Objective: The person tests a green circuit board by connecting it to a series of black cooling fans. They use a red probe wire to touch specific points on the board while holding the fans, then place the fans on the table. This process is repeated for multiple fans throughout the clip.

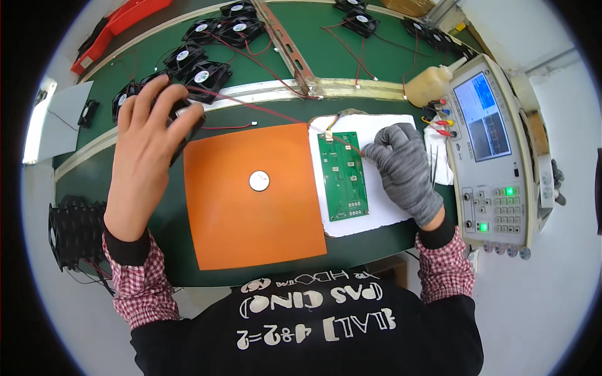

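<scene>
My bare left hand [147, 147] grips a black cooling fan [188, 119] at the upper left corner of the orange mat [251, 213]. A red wire [263, 111] runs from that fan across to the green circuit board [342, 175], which lies on a white foam pad [382, 213]. My right hand [404, 166], in a grey knit glove, presses its fingertips on the wire end at the board's upper right edge. A small white disc [259, 181] rests in the middle of the mat.
Several black fans with red wires [204, 56] lie on the green conveyor belt [326, 50] behind. A test instrument with a blue screen [495, 150] stands at right, a beige squeeze bottle [429, 84] beside it. A stack of black fans [75, 229] sits at left.
</scene>
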Action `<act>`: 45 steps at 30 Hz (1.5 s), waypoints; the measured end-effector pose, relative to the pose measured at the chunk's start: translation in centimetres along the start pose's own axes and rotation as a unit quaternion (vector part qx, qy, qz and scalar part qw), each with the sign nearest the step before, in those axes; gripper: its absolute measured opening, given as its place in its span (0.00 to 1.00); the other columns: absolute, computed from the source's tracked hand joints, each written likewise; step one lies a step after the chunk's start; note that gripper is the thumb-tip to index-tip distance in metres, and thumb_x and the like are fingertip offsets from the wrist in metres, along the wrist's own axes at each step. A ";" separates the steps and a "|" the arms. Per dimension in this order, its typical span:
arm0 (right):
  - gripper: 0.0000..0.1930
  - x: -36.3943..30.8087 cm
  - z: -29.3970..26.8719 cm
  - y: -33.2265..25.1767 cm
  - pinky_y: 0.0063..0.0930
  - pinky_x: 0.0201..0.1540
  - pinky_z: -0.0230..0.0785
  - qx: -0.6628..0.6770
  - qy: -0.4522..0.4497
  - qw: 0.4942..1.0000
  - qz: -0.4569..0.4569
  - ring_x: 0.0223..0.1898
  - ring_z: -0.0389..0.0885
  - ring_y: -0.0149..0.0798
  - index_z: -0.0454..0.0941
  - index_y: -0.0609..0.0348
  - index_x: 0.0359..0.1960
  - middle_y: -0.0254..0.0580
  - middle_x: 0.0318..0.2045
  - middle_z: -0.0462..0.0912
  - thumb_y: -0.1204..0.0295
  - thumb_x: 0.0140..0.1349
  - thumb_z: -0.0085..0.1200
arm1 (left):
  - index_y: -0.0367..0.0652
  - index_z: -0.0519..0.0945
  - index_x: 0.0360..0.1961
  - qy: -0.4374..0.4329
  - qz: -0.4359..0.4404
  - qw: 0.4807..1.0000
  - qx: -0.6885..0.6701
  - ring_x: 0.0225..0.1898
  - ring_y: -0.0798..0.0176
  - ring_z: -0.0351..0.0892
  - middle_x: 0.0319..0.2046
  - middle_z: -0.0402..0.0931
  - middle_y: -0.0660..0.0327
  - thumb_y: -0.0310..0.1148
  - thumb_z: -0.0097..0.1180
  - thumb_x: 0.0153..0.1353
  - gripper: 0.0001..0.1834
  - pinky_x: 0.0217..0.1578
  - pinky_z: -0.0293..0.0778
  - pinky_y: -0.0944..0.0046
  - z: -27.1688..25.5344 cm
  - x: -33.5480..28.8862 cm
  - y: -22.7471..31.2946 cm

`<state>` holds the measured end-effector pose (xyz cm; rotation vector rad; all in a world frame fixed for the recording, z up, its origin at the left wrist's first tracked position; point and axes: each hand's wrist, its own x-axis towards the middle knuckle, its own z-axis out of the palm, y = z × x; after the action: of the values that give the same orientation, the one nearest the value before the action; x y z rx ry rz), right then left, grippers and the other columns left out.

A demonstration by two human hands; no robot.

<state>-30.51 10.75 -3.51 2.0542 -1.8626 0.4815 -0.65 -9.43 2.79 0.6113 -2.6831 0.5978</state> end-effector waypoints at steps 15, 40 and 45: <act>0.11 -1.1 4.2 -0.8 0.31 0.42 0.72 0.405 0.020 0.904 0.133 0.35 0.79 0.39 0.81 0.59 0.41 0.38 0.31 0.79 0.80 0.54 0.60 | 0.36 0.69 0.57 -0.032 -0.057 0.874 -0.482 0.59 0.44 0.66 0.55 0.68 0.51 0.38 0.76 0.33 0.47 0.61 0.63 0.53 3.1 -2.6 5.1; 0.12 -0.4 3.1 -0.8 0.37 0.46 0.72 0.342 -0.032 0.932 0.118 0.42 0.78 0.47 0.81 0.56 0.37 0.43 0.33 0.78 0.81 0.50 0.60 | 0.38 0.72 0.56 0.125 0.069 0.944 -0.299 0.48 0.48 0.73 0.50 0.74 0.51 0.42 0.77 0.37 0.43 0.50 0.68 0.51 2.6 -3.7 7.4; 0.08 -0.9 3.1 -0.8 0.37 0.48 0.72 0.314 0.004 0.944 0.097 0.42 0.78 0.45 0.82 0.57 0.33 0.41 0.33 0.79 0.81 0.51 0.60 | 0.44 0.75 0.48 0.365 0.102 0.816 -0.437 0.35 0.63 0.78 0.38 0.79 0.58 0.52 0.57 0.62 0.24 0.31 0.74 0.68 -2.3 -5.1 7.7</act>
<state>-29.74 10.19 -6.73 2.2183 -2.1052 1.2754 0.56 -0.40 0.27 -0.1613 -1.9464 -0.3451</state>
